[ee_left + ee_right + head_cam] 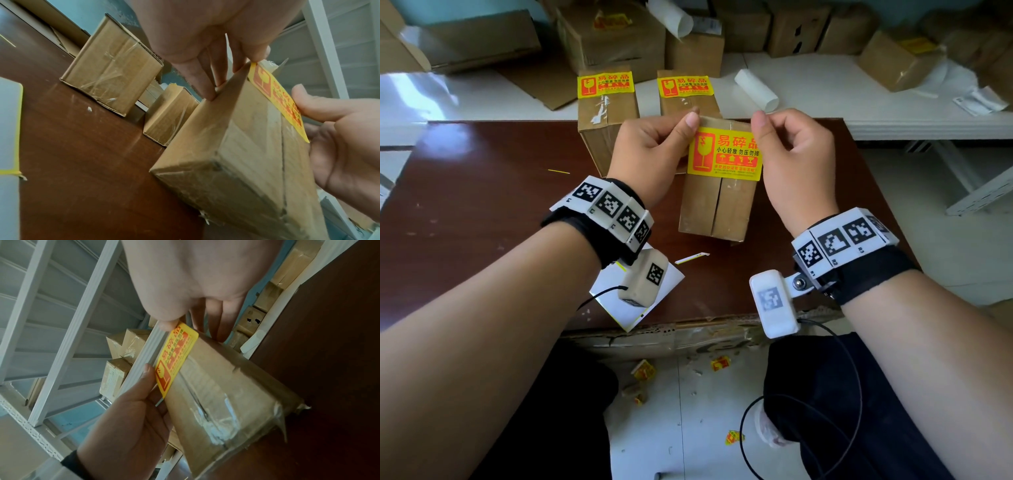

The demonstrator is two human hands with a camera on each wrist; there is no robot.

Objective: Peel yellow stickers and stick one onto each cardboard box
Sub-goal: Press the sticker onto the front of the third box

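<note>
Both hands pinch yellow sticker [724, 154] top corners, left hand [654, 154], right hand [792, 157], over near cardboard box [717, 209].

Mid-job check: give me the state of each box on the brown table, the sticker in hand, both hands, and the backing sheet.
Yellow sticker: held at its top corners over the near box, not pressed flat.
Near box: on the table, top unlabelled.
Far left box: labelled.
Far right box: labelled.
Left hand: pinches the sticker's top left corner.
Right hand: pinches its top right corner.
Backing sheet: flat on the table edge.
</note>
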